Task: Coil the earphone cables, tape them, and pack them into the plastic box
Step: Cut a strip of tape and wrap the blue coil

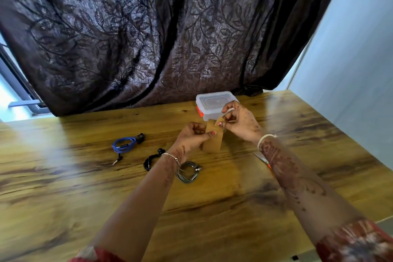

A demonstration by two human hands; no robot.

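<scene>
Brown tape [212, 143] is standing up between both hands. The left hand [194, 134] is gripping the roll, and the right hand [240, 123] is pinching its loose end and seems to be peeling it. Three coiled cables are lying on the wooden surface [85, 187]: the blue cable [124, 144], the black cable [151, 160] and the grey cable [188, 173], which is beside the left wrist. They are probably light, soft and springy, so pinching across all the loops should be keeping a coil together. The plastic box [209, 103], lid on, is sitting just behind the hands.
</scene>
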